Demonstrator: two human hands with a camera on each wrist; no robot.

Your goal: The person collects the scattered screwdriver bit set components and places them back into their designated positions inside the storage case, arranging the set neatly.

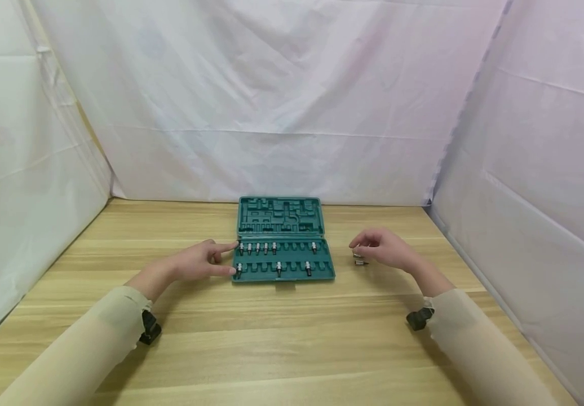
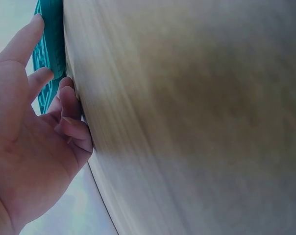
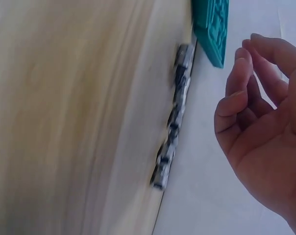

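Note:
A green socket case (image 1: 284,276) lies unfolded on the wooden table, its lower half carrying several bit sockets (image 1: 279,268) in two rows. At its left edge is my left hand (image 1: 198,262), thumb and index finger spread and touching the rim; the left wrist view shows the other fingers bent beside the case (image 2: 52,39). To the right of the case, my right hand (image 1: 385,248) hovers over loose bit sockets (image 1: 360,261) on the table. In the right wrist view, those sockets (image 3: 173,125) lie in a line, and the bent fingers (image 3: 236,105) show nothing between them.
The lid (image 1: 281,217) of the case stands folded back behind, with moulded recesses. White sheets (image 1: 271,101) hang behind and along both sides of the table (image 1: 251,344). A dark wrist camera (image 1: 150,327) sits at the left cuff, and another (image 1: 419,319) at the right.

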